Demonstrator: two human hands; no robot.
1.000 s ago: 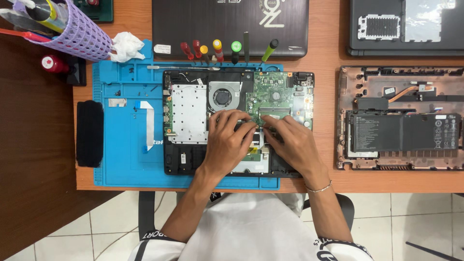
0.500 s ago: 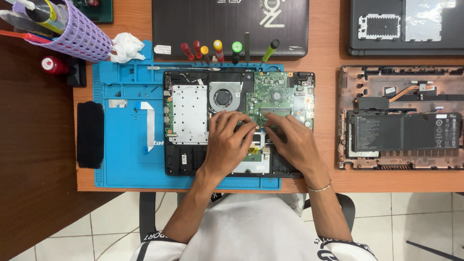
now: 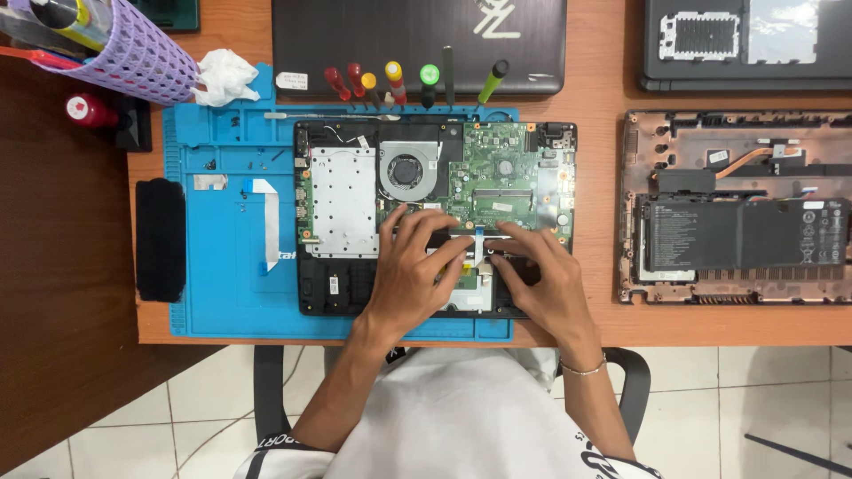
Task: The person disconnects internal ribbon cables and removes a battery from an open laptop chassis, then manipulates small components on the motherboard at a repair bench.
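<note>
Both your hands rest on the lower middle of the opened laptop, which lies on the blue mat at the front of the wooden table. Your left hand has its fingers spread and slightly bent, and the fingertips press near a small flat cable with a blue end beside the green circuit board. Your right hand lies just beside it, and its fingers point to the left toward the same cable. I cannot tell if a finger really pinches the cable or only touches it; neither hand is closed around a tool.

Above your left hand there is the round fan, and to the left of the fan a silver metal plate. A white ribbon cable lies loose on the mat, left of the laptop. A row of screwdrivers with coloured handles lies behind the laptop, touching the edge of a closed dark laptop. To the right, well apart from your hands, there is another opened laptop base with a black battery. At the far left corner you see a purple basket and a crumpled white tissue.
</note>
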